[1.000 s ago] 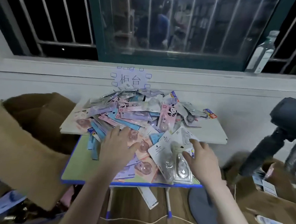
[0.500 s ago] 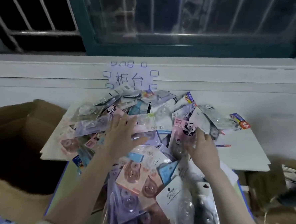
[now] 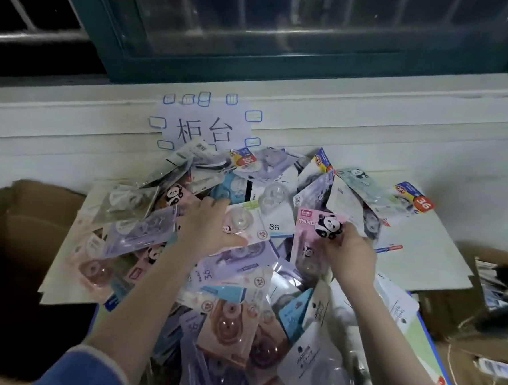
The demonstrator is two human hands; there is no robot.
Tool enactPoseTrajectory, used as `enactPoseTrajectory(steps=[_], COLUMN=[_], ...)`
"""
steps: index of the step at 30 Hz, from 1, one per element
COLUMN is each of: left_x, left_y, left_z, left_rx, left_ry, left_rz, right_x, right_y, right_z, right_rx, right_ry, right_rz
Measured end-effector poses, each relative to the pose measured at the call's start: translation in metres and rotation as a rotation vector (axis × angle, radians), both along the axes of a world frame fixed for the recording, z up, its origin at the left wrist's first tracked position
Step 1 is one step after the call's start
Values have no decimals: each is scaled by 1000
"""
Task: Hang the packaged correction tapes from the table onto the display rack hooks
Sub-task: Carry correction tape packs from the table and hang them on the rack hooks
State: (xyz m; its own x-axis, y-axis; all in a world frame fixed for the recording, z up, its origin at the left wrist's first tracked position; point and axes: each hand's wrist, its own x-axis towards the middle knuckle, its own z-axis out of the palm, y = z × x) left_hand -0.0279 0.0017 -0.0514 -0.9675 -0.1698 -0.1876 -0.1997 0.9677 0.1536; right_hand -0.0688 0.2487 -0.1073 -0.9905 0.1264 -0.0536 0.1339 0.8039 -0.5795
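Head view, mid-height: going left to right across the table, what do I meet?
Cardboard box → clear silver packet → left hand, flat on the pile → packet marked 36 → pink panda packet in the right hand grip → bare board.

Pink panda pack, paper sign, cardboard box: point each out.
pink panda pack (image 3: pixel 311 225), head view, pink card left of the panda.
paper sign (image 3: pixel 203 129), head view, written characters.
cardboard box (image 3: pixel 38 206), head view, top flap.

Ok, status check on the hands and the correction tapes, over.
Left hand open, flat on the pile of packaged tapes. Right hand pinching pink panda pack, not lifted clear. No display rack in view.
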Motion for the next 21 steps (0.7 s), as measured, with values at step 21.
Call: enactPoseTrajectory(steps=[21], left_x=[34], left_y=[47], left_z=[-11], left_rx=[-3], left_ry=[-93], left_rz=[103], right_x=[1], right_y=[-20], right_z=[9], right_rx=[16], right_ry=[130], right_rz=[45])
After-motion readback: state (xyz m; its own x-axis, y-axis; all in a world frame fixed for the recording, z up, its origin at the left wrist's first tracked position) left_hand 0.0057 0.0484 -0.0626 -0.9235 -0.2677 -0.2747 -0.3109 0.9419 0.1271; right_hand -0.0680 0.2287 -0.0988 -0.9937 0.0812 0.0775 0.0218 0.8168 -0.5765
